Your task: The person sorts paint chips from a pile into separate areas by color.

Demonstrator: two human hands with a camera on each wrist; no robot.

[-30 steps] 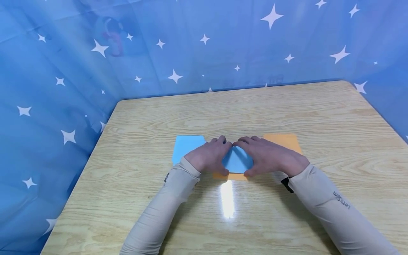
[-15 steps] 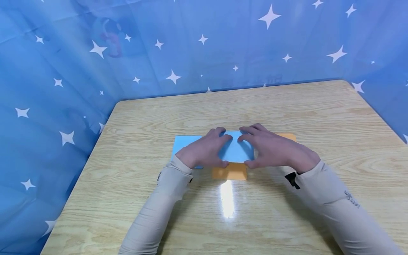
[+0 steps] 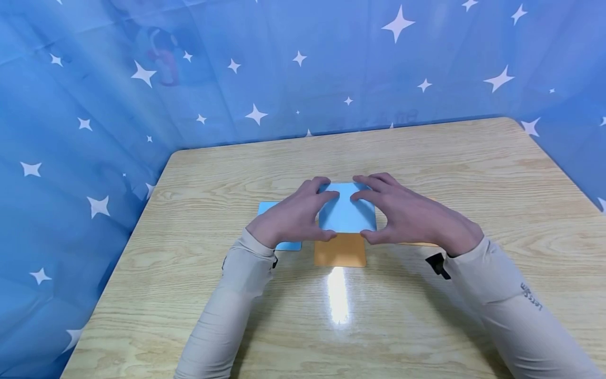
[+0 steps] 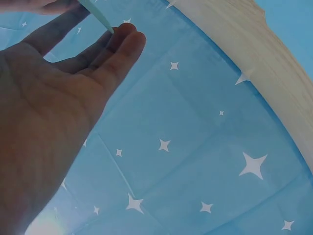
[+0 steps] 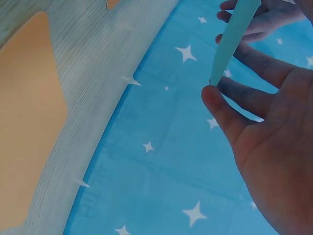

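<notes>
A light blue square card point(image 3: 347, 213) is held up between both hands in the head view. My left hand point(image 3: 295, 213) pinches it at the left, thumb at the near edge and fingers at the far edge. At the right, my right hand point(image 3: 409, 218) grips it the same way. Both wrist views show the card nearly edge-on, as a thin pale strip point(image 5: 234, 36) at the fingertips. Below the card an orange square card point(image 3: 341, 251) lies on the table, its far part covered in the head view.
Another blue card point(image 3: 290, 246) lies on the wooden table point(image 3: 227, 179), partly hidden by the left hand. A second orange card point(image 5: 29, 122) lies at the right, mostly behind the right hand in the head view. A blue starred curtain point(image 3: 284, 79) hangs around the table.
Both hands have raised the blue card up and away from the body. More of the orange card below it now shows.
</notes>
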